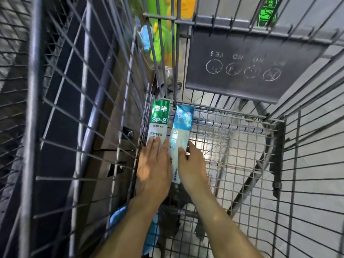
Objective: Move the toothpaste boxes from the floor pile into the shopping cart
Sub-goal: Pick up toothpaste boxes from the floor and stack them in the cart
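Both toothpaste boxes lie flat on the shopping cart floor, lengthwise, side by side in its far-left corner. SP-2 box hard against the left wall, far end at the far wall. Second box just right of it, touching or nearly so, far end also near the far wall. Left hand lies flat on the near end of the SP-2 box. Right hand is on the near part of the second box, fingers at its right edge. Child-seat flap hangs on the far wall, above and right of the boxes.
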A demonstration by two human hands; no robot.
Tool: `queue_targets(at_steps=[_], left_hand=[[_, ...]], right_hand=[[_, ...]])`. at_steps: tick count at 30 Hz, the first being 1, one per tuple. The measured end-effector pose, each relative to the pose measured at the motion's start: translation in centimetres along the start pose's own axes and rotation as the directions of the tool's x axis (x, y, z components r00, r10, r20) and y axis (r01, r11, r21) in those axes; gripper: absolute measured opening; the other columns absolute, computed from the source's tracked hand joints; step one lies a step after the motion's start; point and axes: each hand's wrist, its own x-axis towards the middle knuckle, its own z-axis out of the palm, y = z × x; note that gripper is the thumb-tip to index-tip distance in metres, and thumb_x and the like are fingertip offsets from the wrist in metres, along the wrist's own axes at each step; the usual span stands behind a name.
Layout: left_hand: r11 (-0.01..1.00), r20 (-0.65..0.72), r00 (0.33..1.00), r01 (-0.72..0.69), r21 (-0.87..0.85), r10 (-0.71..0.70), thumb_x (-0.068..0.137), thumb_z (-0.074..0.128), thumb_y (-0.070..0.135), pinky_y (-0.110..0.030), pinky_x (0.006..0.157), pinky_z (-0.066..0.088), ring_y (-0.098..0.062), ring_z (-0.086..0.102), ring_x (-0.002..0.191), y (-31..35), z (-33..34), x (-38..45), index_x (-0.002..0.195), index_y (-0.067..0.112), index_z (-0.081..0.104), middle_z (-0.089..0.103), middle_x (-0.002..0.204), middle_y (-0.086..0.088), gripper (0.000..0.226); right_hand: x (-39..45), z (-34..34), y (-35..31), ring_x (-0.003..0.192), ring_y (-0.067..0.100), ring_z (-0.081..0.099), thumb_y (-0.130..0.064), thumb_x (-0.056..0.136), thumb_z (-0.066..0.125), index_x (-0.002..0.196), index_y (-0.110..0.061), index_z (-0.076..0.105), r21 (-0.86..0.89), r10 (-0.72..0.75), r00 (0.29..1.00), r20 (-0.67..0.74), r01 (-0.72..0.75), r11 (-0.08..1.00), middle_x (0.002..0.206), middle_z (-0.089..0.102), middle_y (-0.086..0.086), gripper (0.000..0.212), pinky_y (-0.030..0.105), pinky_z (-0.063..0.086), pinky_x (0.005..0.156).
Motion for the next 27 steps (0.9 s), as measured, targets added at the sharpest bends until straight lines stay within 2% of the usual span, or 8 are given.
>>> queue_targets(at_steps=[3,8,12,14,18,22,24,27], left_hand=[[1.000,0.083,0.997,0.004,-0.010,-0.004,0.096,0.062,0.008,-0.055,0.114,0.038,-0.038,0.043,0.141,0.1,-0.2,0.0,0.143,0.003,0.052,0.049,0.148,-0.021,0.048],[0.996,0.142,0.988,-0.073,0.056,0.065,0.103,0.049,0.020,-0.050,0.118,0.030,-0.040,0.035,0.146,-0.1,-0.7,-0.2,0.147,0.003,0.047,0.040,0.154,-0.025,0.047],[0.996,0.259,0.966,-0.035,0.083,0.012,0.109,0.026,0.033,-0.036,0.126,0.002,-0.024,-0.006,0.156,0.3,-1.9,-0.6,0.161,0.019,0.015,-0.001,0.168,-0.012,0.054],[0.993,0.299,0.954,-0.046,0.113,0.010,0.110,0.024,0.033,-0.033,0.125,-0.003,-0.020,-0.015,0.155,0.2,-2.5,-0.6,0.162,0.023,0.005,-0.012,0.168,-0.008,0.056],[0.990,0.305,0.951,-0.081,0.113,0.043,0.108,0.033,0.028,-0.037,0.127,0.002,-0.023,-0.010,0.155,-0.9,-2.2,-0.4,0.162,0.024,0.004,-0.007,0.169,-0.007,0.062],[0.991,0.274,0.958,-0.107,0.079,0.082,0.104,0.034,0.026,-0.048,0.124,0.020,-0.035,0.015,0.154,-1.4,-1.4,-0.5,0.158,0.013,0.029,0.020,0.164,-0.021,0.055],[0.990,0.296,0.952,-0.109,0.085,0.079,0.104,0.023,0.034,-0.047,0.126,0.015,-0.034,0.010,0.155,-1.0,-1.8,-0.7,0.159,0.015,0.023,0.017,0.165,-0.019,0.058],[0.986,0.366,0.930,-0.083,0.146,0.024,0.109,0.021,0.035,-0.042,0.126,0.000,-0.025,-0.006,0.156,0.1,-3.4,-0.8,0.162,0.016,0.010,0.005,0.169,-0.008,0.057]], right_hand=[[0.6,-0.2,0.1,0.115,0.023,0.050,-0.037,0.104,0.044,0.136,-0.023,0.058,-0.138,-0.025,0.999,0.026,0.028,0.990,0.120,0.057,0.008,0.038,0.042,0.045,0.102],[1.1,-2.1,0.6,0.110,0.023,0.049,-0.041,0.104,0.045,0.133,-0.027,0.059,-0.285,-0.102,0.986,0.135,0.137,0.949,0.111,0.054,0.004,0.035,0.037,0.045,0.091],[0.5,-1.7,0.0,0.114,0.026,0.053,-0.035,0.105,0.045,0.137,-0.025,0.056,-0.332,-0.130,0.971,0.201,0.192,0.924,0.118,0.056,0.008,0.035,0.040,0.047,0.096],[0.2,-1.2,-0.3,0.116,0.029,0.054,-0.031,0.106,0.045,0.137,-0.021,0.056,-0.279,-0.121,0.976,0.178,0.168,0.945,0.122,0.057,0.010,0.035,0.042,0.047,0.098],[1.0,-0.6,-0.7,0.113,0.030,0.056,-0.023,0.105,0.048,0.132,-0.015,0.061,-0.199,-0.131,0.982,0.134,0.156,0.968,0.120,0.062,0.012,0.031,0.040,0.048,0.096],[2.2,-0.8,-1.4,0.098,0.026,0.061,-0.020,0.101,0.053,0.121,-0.020,0.067,-0.174,-0.179,0.981,0.077,0.190,0.966,0.112,0.067,0.008,0.025,0.036,0.050,0.082],[2.2,-1.3,-1.7,0.096,0.024,0.058,-0.023,0.100,0.053,0.124,-0.022,0.065,-0.186,-0.179,0.981,0.076,0.190,0.964,0.112,0.065,0.007,0.027,0.037,0.048,0.080],[0.4,-2.7,-2.0,0.114,0.027,0.056,-0.033,0.102,0.047,0.133,-0.020,0.058,-0.289,-0.192,0.978,0.087,0.209,0.934,0.125,0.061,0.005,0.035,0.038,0.044,0.093]])
